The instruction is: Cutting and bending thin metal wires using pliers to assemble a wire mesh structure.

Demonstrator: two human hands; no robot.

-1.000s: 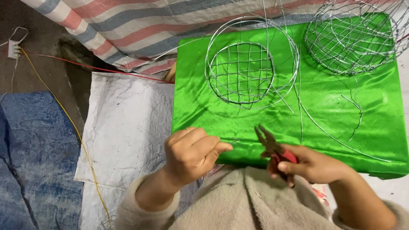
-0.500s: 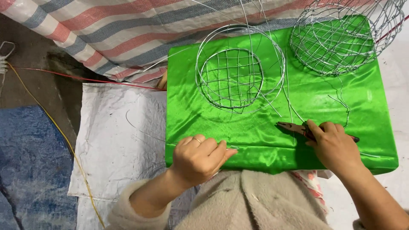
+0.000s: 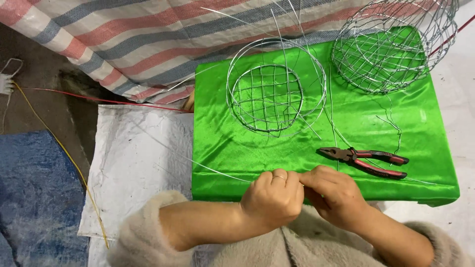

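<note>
Left hand (image 3: pixel 273 198): closed in a fist on a thin wire (image 3: pixel 217 170) at the near edge of the green cloth (image 3: pixel 222 143).
Right hand (image 3: pixel 332 194): curled shut, touching the left, apparently pinching the same wire.
Wire: runs leftward out over the white sheet (image 3: pixel 138 158).
Pliers (image 3: pixel 363 160): lying free just beyond the right hand.
Doing it well: likely means gripping close together for a clean bend.
Unfinished wire basket (image 3: pixel 274 89): further back, untouched.

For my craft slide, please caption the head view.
Both hands, left hand and right hand, pinch thin wire beside pliers on green cloth.
</note>
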